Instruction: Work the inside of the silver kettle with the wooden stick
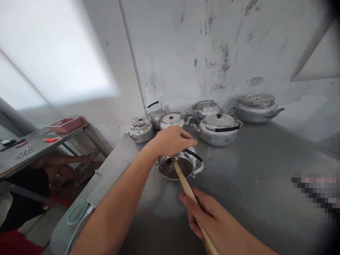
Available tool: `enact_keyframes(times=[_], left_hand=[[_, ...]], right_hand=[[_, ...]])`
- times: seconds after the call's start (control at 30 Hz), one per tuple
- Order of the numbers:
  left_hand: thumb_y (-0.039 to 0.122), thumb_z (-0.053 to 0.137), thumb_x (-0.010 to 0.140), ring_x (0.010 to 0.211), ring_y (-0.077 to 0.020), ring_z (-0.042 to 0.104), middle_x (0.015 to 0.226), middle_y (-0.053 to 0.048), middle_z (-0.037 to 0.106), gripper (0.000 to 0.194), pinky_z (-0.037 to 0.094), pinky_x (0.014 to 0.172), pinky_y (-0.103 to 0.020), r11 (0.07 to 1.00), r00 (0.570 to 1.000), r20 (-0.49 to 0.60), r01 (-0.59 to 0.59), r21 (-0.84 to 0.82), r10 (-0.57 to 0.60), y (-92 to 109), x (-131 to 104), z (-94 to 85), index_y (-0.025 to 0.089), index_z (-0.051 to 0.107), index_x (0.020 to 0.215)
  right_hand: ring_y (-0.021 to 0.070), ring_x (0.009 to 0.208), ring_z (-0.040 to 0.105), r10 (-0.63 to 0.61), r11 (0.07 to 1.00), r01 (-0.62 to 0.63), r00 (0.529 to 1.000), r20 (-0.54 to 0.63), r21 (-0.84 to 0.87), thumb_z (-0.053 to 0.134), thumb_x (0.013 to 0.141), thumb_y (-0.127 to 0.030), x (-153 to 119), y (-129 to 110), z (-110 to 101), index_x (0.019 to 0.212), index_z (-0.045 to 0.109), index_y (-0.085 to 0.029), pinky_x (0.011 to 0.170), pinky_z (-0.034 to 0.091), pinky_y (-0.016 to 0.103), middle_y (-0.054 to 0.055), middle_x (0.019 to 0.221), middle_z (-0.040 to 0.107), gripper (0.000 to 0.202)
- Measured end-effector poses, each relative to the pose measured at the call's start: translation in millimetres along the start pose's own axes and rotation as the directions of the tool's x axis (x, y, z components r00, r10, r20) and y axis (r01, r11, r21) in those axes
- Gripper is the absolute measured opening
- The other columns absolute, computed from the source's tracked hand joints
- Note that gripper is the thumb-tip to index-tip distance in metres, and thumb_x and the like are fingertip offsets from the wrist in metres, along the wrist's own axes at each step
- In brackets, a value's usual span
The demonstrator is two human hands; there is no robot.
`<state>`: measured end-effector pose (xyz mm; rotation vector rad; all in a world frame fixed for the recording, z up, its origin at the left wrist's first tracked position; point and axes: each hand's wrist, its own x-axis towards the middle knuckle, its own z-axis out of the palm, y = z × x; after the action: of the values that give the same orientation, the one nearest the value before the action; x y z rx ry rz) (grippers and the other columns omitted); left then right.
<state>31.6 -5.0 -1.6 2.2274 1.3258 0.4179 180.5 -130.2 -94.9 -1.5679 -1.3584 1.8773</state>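
A dented aluminium kettle (162, 171) lies tipped on the grey table, its round mouth facing me and its black handle out to the right. My left hand (174, 141) lies over the kettle's upper side with bent fingers, holding it; the fingertips are partly hidden. In my right hand (202, 212) is a wooden-handled tool (184, 182), fingers wrapped round the shaft. Its far end reaches into the kettle's mouth, where the head cannot be made out clearly.
Behind stand several other kettles, among them a lidded kettle (221, 136) and a large kettle (255, 109) by the wall. A side table (34, 141) at left bears a pink basket (66, 124) and scissors (25, 152). Cables (79, 221) hang near my left arm; a person's legs show below.
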Motion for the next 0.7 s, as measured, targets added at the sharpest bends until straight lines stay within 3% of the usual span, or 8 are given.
enact_keyframes(times=[0.2,0.33,0.5,0.6,0.7], left_hand=[[0.045,0.056,0.086,0.065,-0.0140,0.050,0.087,-0.002,0.074,0.034,0.036,0.056,-0.027,1.000,1.000,0.004,0.009,0.008,-0.009,0.6,-0.4,0.1,0.024,0.082,0.091],[0.045,0.056,0.086,0.070,-0.0150,0.055,0.095,-0.002,0.076,0.033,0.038,0.059,-0.026,1.000,1.000,-0.004,-0.002,0.001,0.002,-0.1,0.0,-0.1,0.025,0.082,0.091],[0.044,0.056,0.087,0.070,-0.0148,0.055,0.094,-0.002,0.076,0.033,0.038,0.060,-0.026,1.000,1.000,-0.003,0.000,0.016,0.000,0.1,0.4,0.0,0.024,0.081,0.092],[0.044,0.055,0.087,0.069,-0.0149,0.054,0.092,-0.002,0.076,0.034,0.038,0.059,-0.027,1.000,1.000,-0.004,-0.005,0.024,0.005,0.2,0.4,0.4,0.025,0.082,0.093],[0.044,0.055,0.087,0.068,-0.0146,0.054,0.090,-0.002,0.075,0.034,0.037,0.058,-0.026,1.000,1.000,-0.006,-0.008,0.022,0.009,0.5,0.0,0.9,0.025,0.082,0.092]], right_hand=[[0.0055,0.039,0.038,-0.012,1.000,0.012,1.000,0.012,-0.001,0.031,0.108,-0.046,1.1,-1.3,-0.4,0.090,0.048,-0.024,0.039,0.035,0.016,-0.008,0.062,0.046,0.033],[0.0060,0.040,0.040,-0.002,1.000,0.002,1.000,0.003,-0.016,0.035,0.106,-0.050,1.5,0.3,0.4,0.088,0.048,-0.024,0.039,0.035,0.017,-0.007,0.064,0.048,0.034],[0.0083,0.048,0.042,-0.073,0.997,0.073,0.997,-0.022,0.004,0.038,0.105,-0.050,3.0,3.5,-0.3,0.087,0.049,-0.024,0.043,0.036,0.018,-0.006,0.062,0.047,0.033],[0.0082,0.043,0.039,-0.024,0.999,0.023,1.000,-0.011,-0.025,0.036,0.105,-0.052,4.9,5.1,-1.1,0.089,0.048,-0.025,0.041,0.033,0.020,-0.006,0.063,0.047,0.035],[0.0086,0.046,0.037,-0.135,0.991,0.135,0.991,-0.014,0.008,0.033,0.106,-0.050,5.4,8.6,-1.1,0.090,0.047,-0.025,0.044,0.034,0.020,-0.007,0.062,0.043,0.033]])
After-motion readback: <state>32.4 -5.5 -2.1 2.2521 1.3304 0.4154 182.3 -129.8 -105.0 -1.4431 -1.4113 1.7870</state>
